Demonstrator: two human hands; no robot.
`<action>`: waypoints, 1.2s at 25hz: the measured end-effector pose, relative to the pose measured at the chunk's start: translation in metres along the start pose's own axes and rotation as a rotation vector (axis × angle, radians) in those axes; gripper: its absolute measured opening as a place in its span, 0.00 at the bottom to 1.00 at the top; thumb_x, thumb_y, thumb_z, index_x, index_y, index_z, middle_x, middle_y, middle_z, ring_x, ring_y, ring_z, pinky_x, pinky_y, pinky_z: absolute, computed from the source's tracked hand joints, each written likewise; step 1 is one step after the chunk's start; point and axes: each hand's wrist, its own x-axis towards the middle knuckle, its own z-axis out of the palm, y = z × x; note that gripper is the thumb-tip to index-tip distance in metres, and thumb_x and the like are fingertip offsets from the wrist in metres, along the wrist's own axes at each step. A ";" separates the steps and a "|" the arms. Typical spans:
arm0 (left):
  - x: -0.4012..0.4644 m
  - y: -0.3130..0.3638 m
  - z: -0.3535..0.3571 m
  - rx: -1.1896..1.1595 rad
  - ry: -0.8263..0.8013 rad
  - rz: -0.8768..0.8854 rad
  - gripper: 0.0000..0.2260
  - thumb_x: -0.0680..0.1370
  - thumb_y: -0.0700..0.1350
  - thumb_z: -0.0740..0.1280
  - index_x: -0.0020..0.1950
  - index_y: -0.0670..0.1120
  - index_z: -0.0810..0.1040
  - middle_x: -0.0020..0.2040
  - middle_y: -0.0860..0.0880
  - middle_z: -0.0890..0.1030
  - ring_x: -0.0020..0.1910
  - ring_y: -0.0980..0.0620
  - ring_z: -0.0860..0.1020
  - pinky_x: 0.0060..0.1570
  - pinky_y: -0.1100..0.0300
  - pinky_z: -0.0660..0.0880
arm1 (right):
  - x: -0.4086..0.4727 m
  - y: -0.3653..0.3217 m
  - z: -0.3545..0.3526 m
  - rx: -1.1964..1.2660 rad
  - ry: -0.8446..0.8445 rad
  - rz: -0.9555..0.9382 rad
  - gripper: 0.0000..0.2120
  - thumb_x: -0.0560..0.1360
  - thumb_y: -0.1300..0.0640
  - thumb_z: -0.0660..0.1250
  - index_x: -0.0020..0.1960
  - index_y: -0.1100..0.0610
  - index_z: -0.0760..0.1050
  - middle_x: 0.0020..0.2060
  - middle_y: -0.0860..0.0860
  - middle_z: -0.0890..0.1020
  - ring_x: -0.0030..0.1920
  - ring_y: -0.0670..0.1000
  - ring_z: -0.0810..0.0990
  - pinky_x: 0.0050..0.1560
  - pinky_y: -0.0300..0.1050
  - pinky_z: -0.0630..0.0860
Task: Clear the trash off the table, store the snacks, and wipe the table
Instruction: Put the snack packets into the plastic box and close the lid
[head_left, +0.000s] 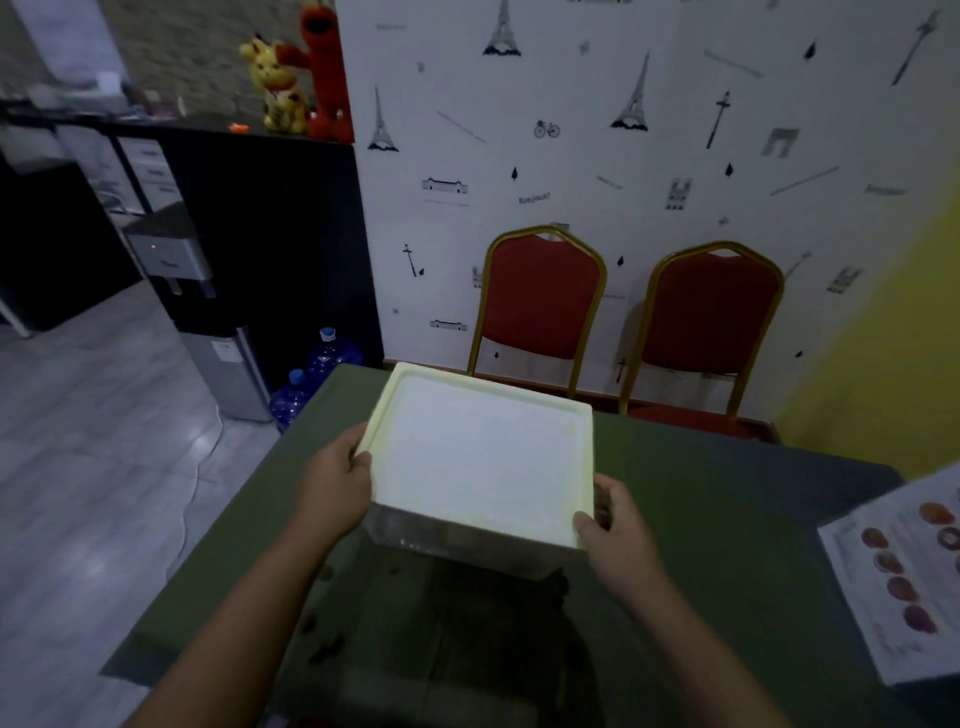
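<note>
A clear plastic storage box with a pale yellow-white lid (480, 452) is held above the green table (727, 519). My left hand (337, 480) grips the lid's left edge, thumb on top. My right hand (610, 525) grips the near right corner of the box. The box's see-through wall shows below the lid, but its contents are too dark to make out. Small dark crumbs (324, 647) lie on the tablecloth near the left edge, in front of the box.
A printed sheet with food pictures (904, 577) lies at the table's right edge. Two red chairs (540, 301) with gold frames stand behind the table against the patterned wall. Blue water bottles (311, 379) and a water dispenser (218, 358) stand on the floor at the left.
</note>
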 end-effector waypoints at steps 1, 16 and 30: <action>0.017 -0.006 -0.007 0.006 0.013 -0.007 0.18 0.80 0.37 0.58 0.70 0.46 0.71 0.53 0.50 0.76 0.41 0.58 0.72 0.39 0.62 0.68 | 0.013 -0.008 0.015 -0.001 0.007 -0.001 0.23 0.77 0.64 0.62 0.70 0.51 0.63 0.59 0.50 0.74 0.56 0.48 0.74 0.38 0.35 0.71; 0.250 -0.112 -0.042 0.029 -0.092 -0.087 0.18 0.81 0.40 0.59 0.71 0.46 0.69 0.62 0.45 0.77 0.50 0.53 0.73 0.49 0.58 0.69 | 0.177 -0.074 0.193 -0.029 0.072 0.089 0.23 0.77 0.65 0.61 0.70 0.51 0.64 0.62 0.52 0.73 0.56 0.49 0.71 0.52 0.49 0.74; 0.259 -0.146 -0.022 0.126 -0.074 0.006 0.17 0.82 0.42 0.57 0.71 0.44 0.68 0.64 0.42 0.75 0.61 0.47 0.72 0.59 0.52 0.69 | 0.192 -0.053 0.206 -0.042 -0.038 0.097 0.24 0.80 0.54 0.59 0.74 0.45 0.57 0.60 0.45 0.70 0.58 0.48 0.71 0.49 0.43 0.72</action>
